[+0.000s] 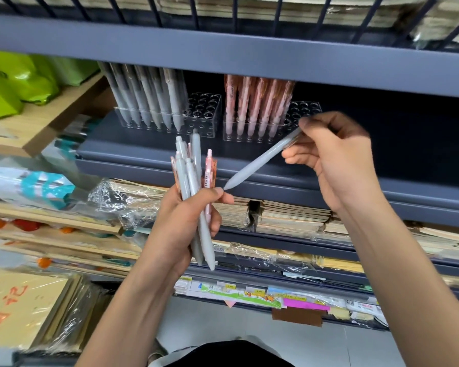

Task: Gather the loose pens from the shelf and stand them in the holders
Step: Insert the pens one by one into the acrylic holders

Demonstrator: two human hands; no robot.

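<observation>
— Where are the loose pens?
— Most are in the left hand [186, 218], below the grey holder [167, 123] and a little to its right. Fingers and thumb curl round a bundle [192, 178] of grey and pink pens, buttons up, tips sticking out under the palm.
— And the right hand [337, 160]?
— Well right of the grey holder and lower. It pinches 1 grey pen [260, 161] by its clip end between thumb and fingers. The pen slants down-left toward the bundle. Its tip is at the left thumb, touching or just short; I cannot tell which.
— What is in the grey holder?
— A grey row [149, 99] stands in its left part, tilted. Open holes show on its right side. It stands on the shelf [276, 181].
— The other holder?
— The pink holder [270, 128] stands just right of the grey holder, apart from it: 2 holders on 1 shelf. A pink row [255, 102] fills its left part, with open holes at its right.
— Anything else?
— Wrapped notebooks [289, 215] lie stacked below the grey holder, with labels [249, 294] lower. Green bags [16, 83] sit far left of it.
</observation>
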